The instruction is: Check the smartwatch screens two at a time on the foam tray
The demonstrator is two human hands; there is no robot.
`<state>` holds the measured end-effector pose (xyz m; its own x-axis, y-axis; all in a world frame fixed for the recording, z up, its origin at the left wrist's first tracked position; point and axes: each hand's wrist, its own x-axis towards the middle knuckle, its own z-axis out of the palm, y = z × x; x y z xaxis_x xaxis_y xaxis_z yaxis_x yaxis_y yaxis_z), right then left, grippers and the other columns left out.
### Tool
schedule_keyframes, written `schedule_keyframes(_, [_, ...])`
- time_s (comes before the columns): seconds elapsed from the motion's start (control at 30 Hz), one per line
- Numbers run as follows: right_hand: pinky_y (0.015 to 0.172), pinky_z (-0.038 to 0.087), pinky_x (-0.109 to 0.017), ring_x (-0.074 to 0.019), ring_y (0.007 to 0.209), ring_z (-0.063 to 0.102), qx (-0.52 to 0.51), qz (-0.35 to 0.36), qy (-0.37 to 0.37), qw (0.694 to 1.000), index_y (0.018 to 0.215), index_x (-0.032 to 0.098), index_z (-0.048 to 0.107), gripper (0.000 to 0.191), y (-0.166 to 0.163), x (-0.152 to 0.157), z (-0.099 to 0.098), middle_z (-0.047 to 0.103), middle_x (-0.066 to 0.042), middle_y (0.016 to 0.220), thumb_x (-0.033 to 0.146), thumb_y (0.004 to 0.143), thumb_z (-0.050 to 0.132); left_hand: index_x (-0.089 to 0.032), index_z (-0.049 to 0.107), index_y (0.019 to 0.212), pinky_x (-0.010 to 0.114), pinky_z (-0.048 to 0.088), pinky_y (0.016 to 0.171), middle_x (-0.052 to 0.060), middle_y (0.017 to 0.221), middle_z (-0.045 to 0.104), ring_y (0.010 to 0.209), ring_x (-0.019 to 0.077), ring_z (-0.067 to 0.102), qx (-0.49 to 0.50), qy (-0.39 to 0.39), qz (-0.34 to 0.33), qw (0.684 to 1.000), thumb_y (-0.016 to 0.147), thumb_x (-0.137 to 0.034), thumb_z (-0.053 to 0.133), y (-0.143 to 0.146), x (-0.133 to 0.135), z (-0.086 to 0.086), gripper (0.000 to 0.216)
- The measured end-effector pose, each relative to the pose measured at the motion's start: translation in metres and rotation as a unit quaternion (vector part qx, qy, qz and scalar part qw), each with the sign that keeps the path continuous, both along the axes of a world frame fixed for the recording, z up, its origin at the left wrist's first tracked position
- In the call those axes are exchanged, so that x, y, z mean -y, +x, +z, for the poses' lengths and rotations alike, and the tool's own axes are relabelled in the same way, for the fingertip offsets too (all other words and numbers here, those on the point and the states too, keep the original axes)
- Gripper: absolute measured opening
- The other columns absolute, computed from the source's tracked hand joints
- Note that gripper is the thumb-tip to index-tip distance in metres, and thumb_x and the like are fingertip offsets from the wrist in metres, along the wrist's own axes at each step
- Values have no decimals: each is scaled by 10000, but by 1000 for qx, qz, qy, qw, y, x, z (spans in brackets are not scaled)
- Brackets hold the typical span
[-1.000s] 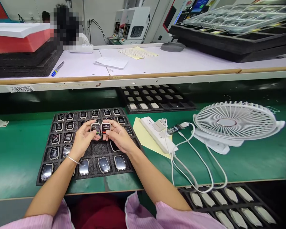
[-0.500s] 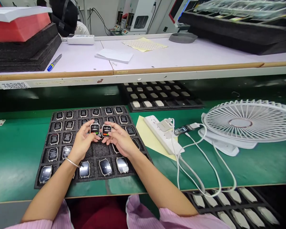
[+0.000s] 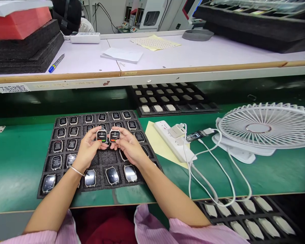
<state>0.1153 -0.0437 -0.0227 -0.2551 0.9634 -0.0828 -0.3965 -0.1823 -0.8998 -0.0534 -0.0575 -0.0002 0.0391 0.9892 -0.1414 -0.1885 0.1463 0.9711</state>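
My left hand [image 3: 89,146] is closed on a smartwatch [image 3: 101,135] without a strap, its lit screen showing a green bar at the bottom. Beside it, my right hand [image 3: 129,144] grips a second smartwatch [image 3: 114,135], whose screen has an orange-red bar; the thumb lies near its lower edge. Both screens face up towards me, side by side. Beneath the hands lies a black foam tray [image 3: 96,188] with watch bodies in its pockets. Many of these show lit text, while those in the front row, such as one watch [image 3: 112,176], look dark and glossy.
Right of the tray are a white power strip [image 3: 171,142] with cables, a small black meter [image 3: 195,136] and a white fan [image 3: 259,128]. Another foam tray [image 3: 203,107] lies under the shelf [image 3: 162,64]. A further tray [image 3: 244,217] of pale pieces sits below the table edge.
The view has shifted slightly. Both hands still hold the two watches side by side, with almost no movement over the tray.
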Motion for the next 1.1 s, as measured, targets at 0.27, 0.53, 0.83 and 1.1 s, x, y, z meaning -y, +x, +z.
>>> schedule_keyframes(0.27, [636,533,-299,-138,645,687,-20,15,-4,1000,1176,241,564,517,-1,2,4,744,-16,988,104,681,627,-196,559,1254,256,589,692,46,1069,684,662,96,698,0,15,1,1000,690,-121,661,-1,0,-3,579])
schedule_keyframes(0.53, [668,563,-333,-154,684,700,-29,23,4,999,1212,241,555,539,-2,4,5,746,-27,1016,110,697,649,-199,556,1225,254,581,672,30,1023,677,639,90,665,-12,34,5,999,672,-119,695,-1,-3,-4,576])
schedule_keyframes(0.83, [656,543,-315,-144,693,674,-12,24,20,999,1260,249,544,513,-2,3,-1,709,-32,1005,188,770,686,-192,567,1182,247,581,642,12,939,678,606,88,656,-10,48,5,999,707,-190,739,-1,-3,-5,505])
schedule_keyframes(1.1, [632,507,-299,-143,661,648,0,14,33,999,1170,243,565,486,-2,3,3,678,14,839,107,708,628,-196,577,1187,265,599,670,37,1024,683,641,108,702,-9,39,0,999,720,-166,702,0,-1,-2,485])
